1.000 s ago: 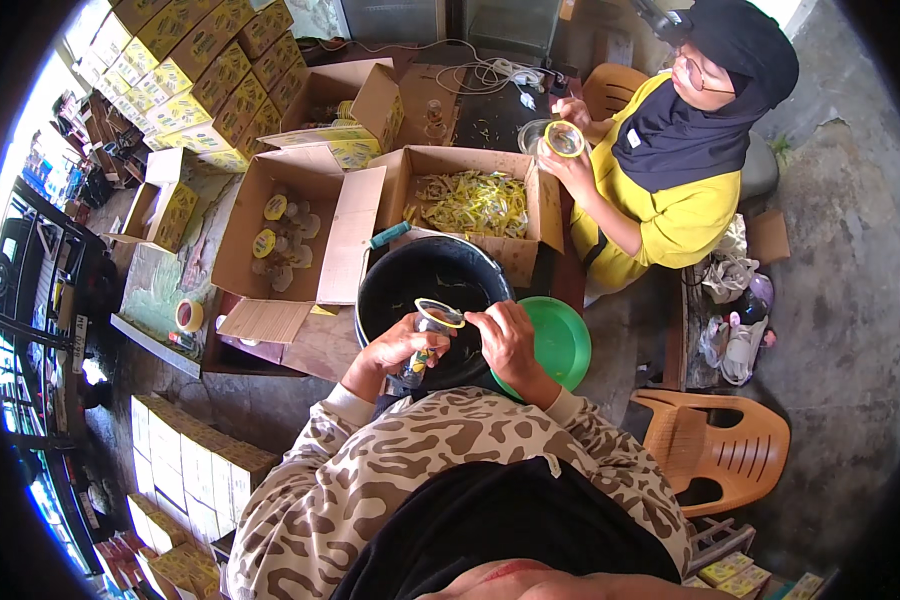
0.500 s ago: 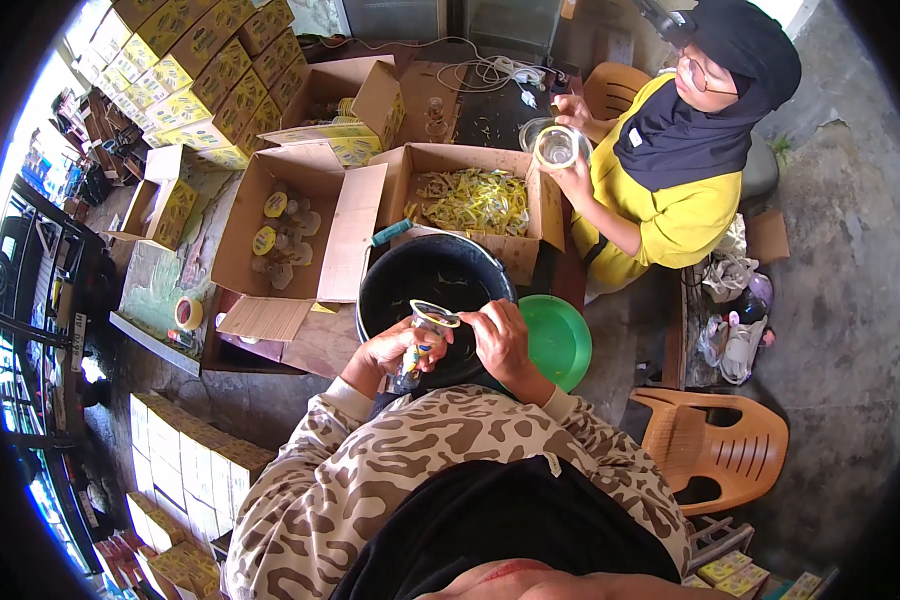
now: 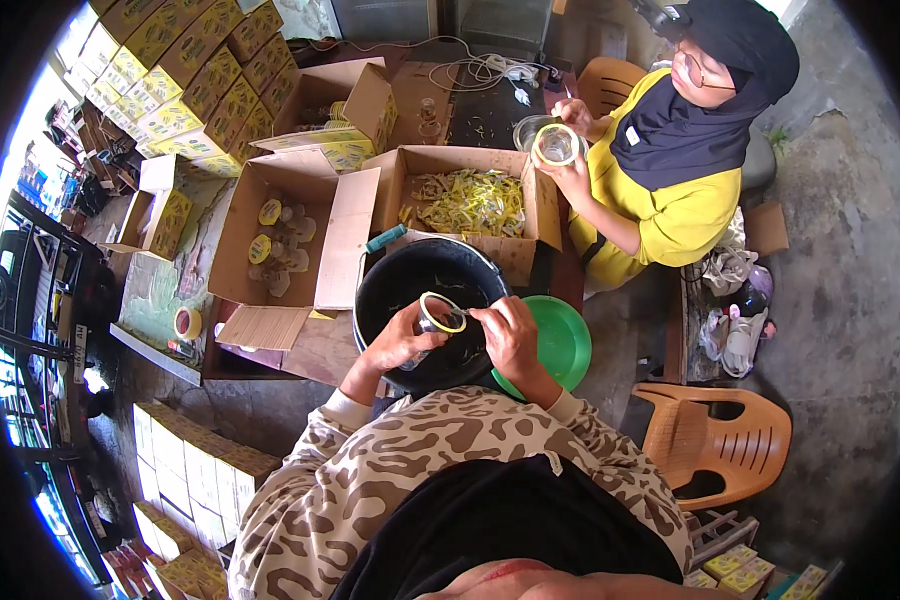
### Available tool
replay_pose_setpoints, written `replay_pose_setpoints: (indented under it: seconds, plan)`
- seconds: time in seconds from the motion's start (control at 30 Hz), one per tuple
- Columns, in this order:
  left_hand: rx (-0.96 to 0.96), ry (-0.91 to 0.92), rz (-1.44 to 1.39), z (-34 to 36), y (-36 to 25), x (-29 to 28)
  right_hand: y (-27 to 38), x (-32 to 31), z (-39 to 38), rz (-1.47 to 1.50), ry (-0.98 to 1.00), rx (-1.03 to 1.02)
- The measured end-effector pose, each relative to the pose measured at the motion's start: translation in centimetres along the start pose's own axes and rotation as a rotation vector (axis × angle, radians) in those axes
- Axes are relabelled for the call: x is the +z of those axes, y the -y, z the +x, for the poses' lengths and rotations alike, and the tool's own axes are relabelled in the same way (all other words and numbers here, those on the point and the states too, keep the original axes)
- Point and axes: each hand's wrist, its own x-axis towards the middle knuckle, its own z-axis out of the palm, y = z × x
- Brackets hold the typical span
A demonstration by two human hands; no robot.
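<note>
My left hand (image 3: 394,342) is wrapped round a clear plastic cup with a yellow rim (image 3: 442,313), tilted so that its mouth faces up toward me. At the cup's right edge, the fingers of my right hand (image 3: 511,338) are pinched together; what they hold, if anything, is too small to make out. Both hands are over a black bucket (image 3: 388,272) with a teal handle grip (image 3: 386,238). A green basin (image 3: 566,345) lies beside the bucket, partly behind my right hand.
Beyond the bucket is a carton of yellow strips (image 3: 475,203); left of it, an open carton (image 3: 235,250) holds cups. Across from me, a person in yellow (image 3: 685,225) handles another clear cup (image 3: 557,146). An orange chair (image 3: 715,440) stands right. Boxes (image 3: 185,75) are stacked far left.
The cup has turned in my left hand, so its mouth now faces me more and the printed side no longer shows. My right hand stays at its rim, slightly lower.
</note>
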Motion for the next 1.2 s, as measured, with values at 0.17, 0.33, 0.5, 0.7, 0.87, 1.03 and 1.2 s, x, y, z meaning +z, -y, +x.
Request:
replay_pose_setpoints:
  seconds: [0.17,0.33,0.5,0.7,0.87,1.03,1.2]
  plan:
    - [-0.043,-0.003,0.038,0.4,0.1,0.7,-0.2,0.4,-0.3,-0.025,-0.009,-0.016]
    - [-0.147,0.072,-0.061,0.7,0.3,-0.2,-0.1,0.9,-1.0,-0.033,0.001,-0.014]
    - [-0.23,0.108,-0.305,0.8,1.9,-1.1,0.3,1.3,-1.1,-0.035,0.003,0.004]
    - [-0.22,0.112,-0.046,1.0,1.1,-1.0,0.4,1.7,-1.4,-0.063,0.028,0.027]
    - [-0.131,0.1,0.089,1.6,1.8,-0.8,0.2,2.2,-1.8,-0.094,0.037,0.06]
    - [-0.26,0.121,-0.383,0.8,4.4,-1.5,0.8,2.0,-1.2,-0.082,0.031,0.035]
    - [-0.039,-0.031,0.189,1.2,2.6,0.6,0.5,2.8,-1.6,-0.015,0.005,0.133]
